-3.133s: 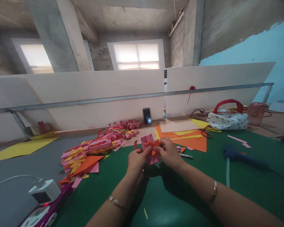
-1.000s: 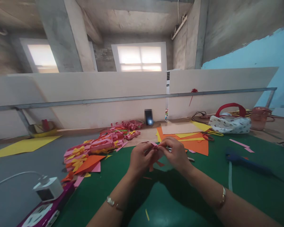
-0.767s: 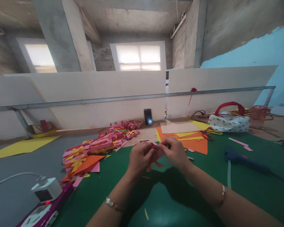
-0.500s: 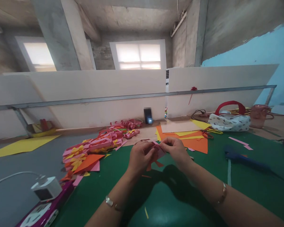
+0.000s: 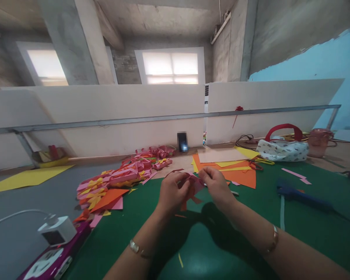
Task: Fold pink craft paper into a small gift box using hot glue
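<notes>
From where I stand, the two hands meet over the near middle of the green mat, raised a little above it, perhaps so the work can be turned without the surface in the way. The left hand (image 5: 172,194) is closed on a folded pink paper piece (image 5: 196,183), its thumb and curled fingers hiding much of it; that firm hold seems meant to keep the folds together. The right hand (image 5: 217,188) has thumb and forefinger drawn close at the paper's right edge, though I cannot tell whether they pinch it or only touch it. Below the pink piece hang orange paper strips (image 5: 196,200), apparently part of the same bundle

Beyond the left hand lies a heap of pink and yellow paper pieces (image 5: 128,175), probably kept to one side to leave working room. Past the right hand, orange sheets (image 5: 242,179) lie beneath a pale board (image 5: 218,155), near enough to reach, with yellow-handled scissors (image 5: 264,161) just beside them. Farther right rests what looks like a blue glue gun (image 5: 305,200), well apart from the paper in hand, maybe to keep its cord clear of the elbows
</notes>
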Tool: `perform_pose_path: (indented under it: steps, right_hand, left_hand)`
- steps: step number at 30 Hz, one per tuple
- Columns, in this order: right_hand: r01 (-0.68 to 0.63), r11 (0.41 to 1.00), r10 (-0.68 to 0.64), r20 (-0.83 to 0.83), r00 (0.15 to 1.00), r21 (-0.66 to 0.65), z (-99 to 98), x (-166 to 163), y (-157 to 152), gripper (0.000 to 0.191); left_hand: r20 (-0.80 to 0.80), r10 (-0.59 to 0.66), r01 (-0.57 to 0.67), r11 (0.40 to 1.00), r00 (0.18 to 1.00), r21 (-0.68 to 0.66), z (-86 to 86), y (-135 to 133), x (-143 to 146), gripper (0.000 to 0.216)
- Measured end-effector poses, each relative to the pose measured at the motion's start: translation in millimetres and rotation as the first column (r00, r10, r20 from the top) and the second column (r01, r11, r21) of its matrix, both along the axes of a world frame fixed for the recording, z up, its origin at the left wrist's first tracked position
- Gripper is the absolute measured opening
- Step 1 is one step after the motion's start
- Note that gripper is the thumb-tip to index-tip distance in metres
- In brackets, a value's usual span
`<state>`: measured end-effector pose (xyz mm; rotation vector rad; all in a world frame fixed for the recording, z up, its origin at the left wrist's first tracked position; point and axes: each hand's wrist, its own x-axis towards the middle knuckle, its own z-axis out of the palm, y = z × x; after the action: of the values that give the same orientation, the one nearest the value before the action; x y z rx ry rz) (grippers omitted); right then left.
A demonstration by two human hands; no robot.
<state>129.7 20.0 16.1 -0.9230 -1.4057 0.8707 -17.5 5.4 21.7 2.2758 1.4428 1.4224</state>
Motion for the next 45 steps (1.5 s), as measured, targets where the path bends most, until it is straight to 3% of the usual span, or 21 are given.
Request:
perform_pose_path:
  steps: [4,7,9,11,13,17,23,26,30,33,36,38,41,45]
  right_hand:
    - [-0.008,0.999,0.004,-0.125,0.992,-0.032,6.0,6.7,2.6,0.029]
    - [-0.115,0.990,0.106,-0.111,0.988,-0.083,6.3,9.2,3.9,0.035]
    - [-0.100,0.992,0.096,-0.058,0.994,-0.082,4.8,9.5,3.9,0.038]
    - [-0.008,1.000,0.007,0.072,0.997,0.008,3.7,9.6,2.7,0.037]
    - [0.070,0.980,-0.114,0.242,0.963,0.184,3.8,9.7,0.3,0.028]
    - [0.003,0.885,-0.238,0.448,0.862,0.465,3.8,8.9,-4.5,0.010]
    - [-0.041,0.835,-0.333,0.564,0.756,0.548,-0.6,8.9,-3.5,0.014]
    - [-0.020,0.817,-0.422,0.621,0.661,0.576,0.3,8.3,-5.2,0.013]
    - [-0.013,0.746,-0.561,0.638,0.527,0.666,1.4,4.4,-9.7,0.016]
    - [0.068,0.752,-0.563,0.583,0.586,0.656,1.6,3.4,-9.3,0.013]
    - [0.216,0.830,-0.483,0.467,0.741,0.515,4.3,8.5,-4.2,0.011]
    - [0.245,0.876,-0.418,0.398,0.817,0.415,6.9,13.6,0.1,0.011]
    - [0.123,0.908,-0.305,0.433,0.848,0.399,8.7,18.3,4.2,0.011]
    - [-0.061,0.896,-0.224,0.568,0.792,0.439,6.3,17.3,3.8,0.013]
  left_hand:
    - [0.015,0.034,-0.034,0.999,0.999,-0.029,1.1,0.4,-3.3,0.019]
    - [0.004,0.032,-0.032,0.999,0.999,-0.029,1.1,0.1,-3.5,0.016]
    - [-0.026,0.027,-0.028,0.999,0.999,-0.023,0.4,-0.4,-3.2,0.013]
    - [-0.061,0.026,-0.027,1.000,0.998,-0.011,-0.9,-0.4,-3.4,0.015]
    - [-0.097,0.032,-0.032,0.999,0.995,0.001,-2.3,0.1,-4.2,0.015]
    - [-0.160,0.043,-0.035,0.998,0.986,0.047,-3.5,1.9,-6.1,0.013]
    - [-0.292,0.104,-0.049,0.980,0.951,0.191,-1.9,0.4,-7.3,0.012]
    - [-0.335,0.122,-0.053,0.977,0.934,0.208,-1.6,-1.0,-7.2,0.013]
    - [-0.362,0.126,-0.052,0.977,0.924,0.208,-1.8,-1.7,-5.3,0.013]
    - [-0.328,0.107,-0.041,0.979,0.938,0.201,-2.0,-2.2,-4.0,0.013]
    - [-0.283,0.105,-0.054,0.982,0.953,0.182,-1.2,-2.7,-4.6,0.015]
    - [-0.241,0.100,-0.063,0.986,0.965,0.157,0.0,-2.7,-5.8,0.014]
    - [-0.192,0.085,-0.063,0.991,0.978,0.119,1.0,-1.6,-7.6,0.012]
    - [-0.186,0.087,-0.066,0.991,0.979,0.117,-1.0,0.8,-8.3,0.013]
